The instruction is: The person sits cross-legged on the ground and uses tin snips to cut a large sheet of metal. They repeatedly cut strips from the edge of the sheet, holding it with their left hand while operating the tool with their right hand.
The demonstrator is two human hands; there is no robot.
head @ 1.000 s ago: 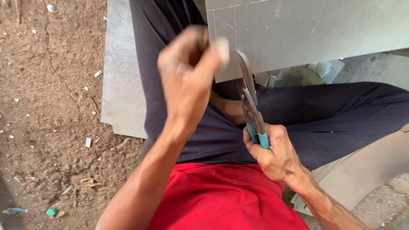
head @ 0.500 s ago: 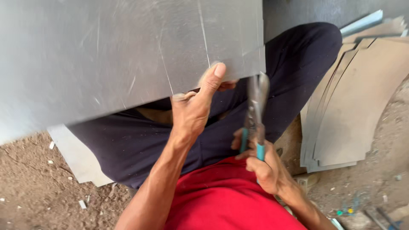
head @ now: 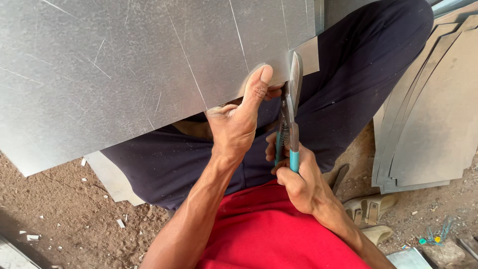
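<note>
Looks like a rough sheet-metal workshop on open ground. Bare dirt floor [head: 59, 224], littered with small metal offcuts [head: 119, 223]. Right of the big metal sheet [head: 124, 69], a stack of cut curved blanks [head: 433, 129] lying on the dirt. At the sheet's near edge, tin snips [head: 291, 114]. Below the sheet, another flat sheet piece [head: 112, 179] on the ground.

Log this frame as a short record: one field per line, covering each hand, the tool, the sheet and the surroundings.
left hand: grips the near edge of the metal sheet, thumb on top
right hand: closed on the teal handles of the tin snips
tin snips: blades at the sheet's edge, beside the left thumb
metal sheet: large, grey, scratched, over the lap
stacked metal pieces: on the dirt at right
sandal: near the stack
</note>
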